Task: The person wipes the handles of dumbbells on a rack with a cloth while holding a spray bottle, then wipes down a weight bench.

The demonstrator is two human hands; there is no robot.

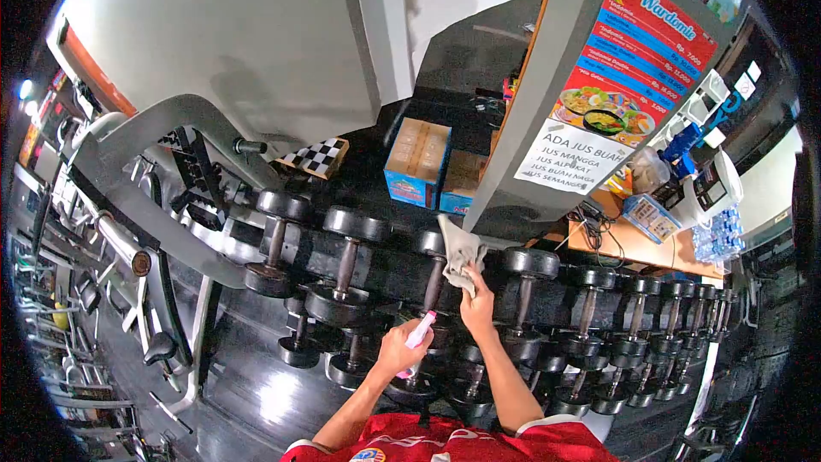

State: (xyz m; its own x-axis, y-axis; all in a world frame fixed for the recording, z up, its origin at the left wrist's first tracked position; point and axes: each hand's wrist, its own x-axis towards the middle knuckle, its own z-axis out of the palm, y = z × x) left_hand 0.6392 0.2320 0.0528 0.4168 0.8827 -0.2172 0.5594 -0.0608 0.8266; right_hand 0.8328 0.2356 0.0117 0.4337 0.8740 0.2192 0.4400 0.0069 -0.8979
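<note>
The right hand (477, 306) is gripping a grey cloth (459, 252), pressing it against a dumbbell (434, 284) mid-row. The left hand (398, 352) is clutching a pink spray bottle (420, 333) just beside. Many more dumbbells are lining the rack (389, 272) both ways; which are already wiped cannot be told.

Black two-tier rack (392, 267): dumbbells (346, 267) lying side by side along upper tier, smaller ones below.

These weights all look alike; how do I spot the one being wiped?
Find the black rack below the grey pillar. On its top row, the third dumbbell from the left alone has a grey cloth held against it by the right hand.
</note>
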